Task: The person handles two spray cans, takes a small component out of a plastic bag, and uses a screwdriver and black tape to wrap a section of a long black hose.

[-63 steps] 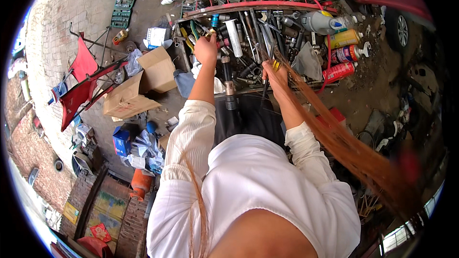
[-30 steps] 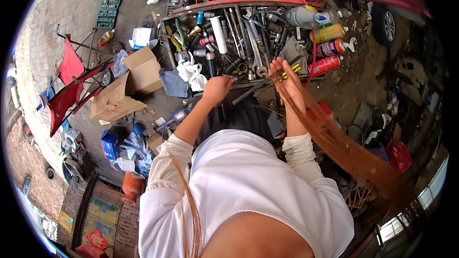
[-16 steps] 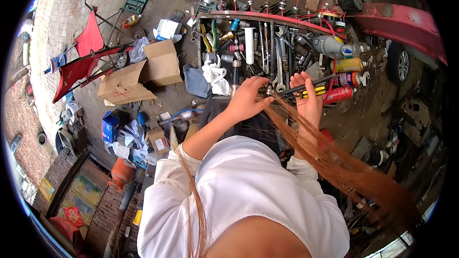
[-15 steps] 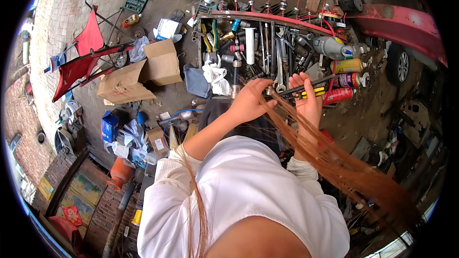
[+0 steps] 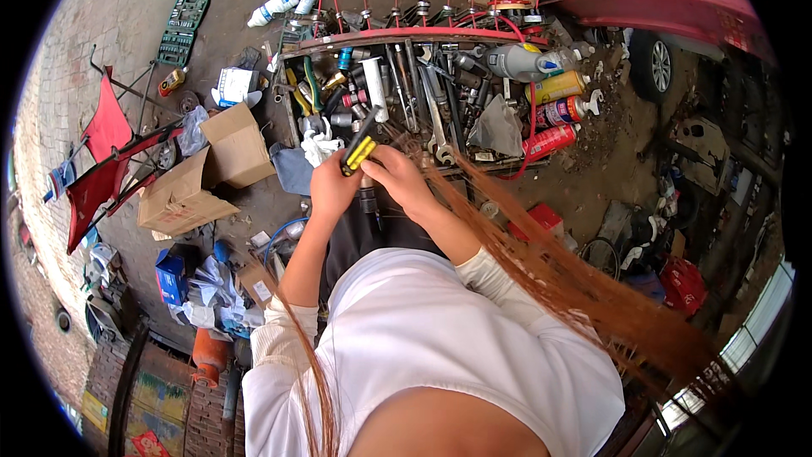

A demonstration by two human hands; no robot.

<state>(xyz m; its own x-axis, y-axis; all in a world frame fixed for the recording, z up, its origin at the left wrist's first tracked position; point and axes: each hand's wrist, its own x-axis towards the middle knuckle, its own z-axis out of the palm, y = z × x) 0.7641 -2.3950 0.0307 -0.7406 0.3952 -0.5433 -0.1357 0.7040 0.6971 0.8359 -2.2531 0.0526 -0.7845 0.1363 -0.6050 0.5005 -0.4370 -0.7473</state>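
My left hand (image 5: 333, 189) is closed around a black-and-yellow handled tool (image 5: 361, 153), in front of the tool tray. A dark rod-like piece (image 5: 367, 125) sticks up beside the yellow part; whether the two are one tool I cannot tell. My right hand (image 5: 401, 179) meets the left one, its thumb and fingers closed at the near end of the yellow part. Just beyond both hands lie a white cloth (image 5: 320, 145), a white tube (image 5: 375, 90) and several wrenches (image 5: 437, 129). Below the hands a socket-like metal piece (image 5: 367, 200) shows against my dark trousers.
A red-edged tool tray (image 5: 406, 35) full of sockets and wrenches lies ahead. Spray cans (image 5: 554, 142) and a grey bottle (image 5: 512, 62) stand at its right end. An open cardboard box (image 5: 182, 195) and a red folding chair (image 5: 108, 123) are at left. Loose hair (image 5: 575, 271) hangs across the right side.
The black-and-yellow tool has gone from my right hand to my left. My hands have come together, and the right has turned from palm up to fingers closed. The whole view has shifted.
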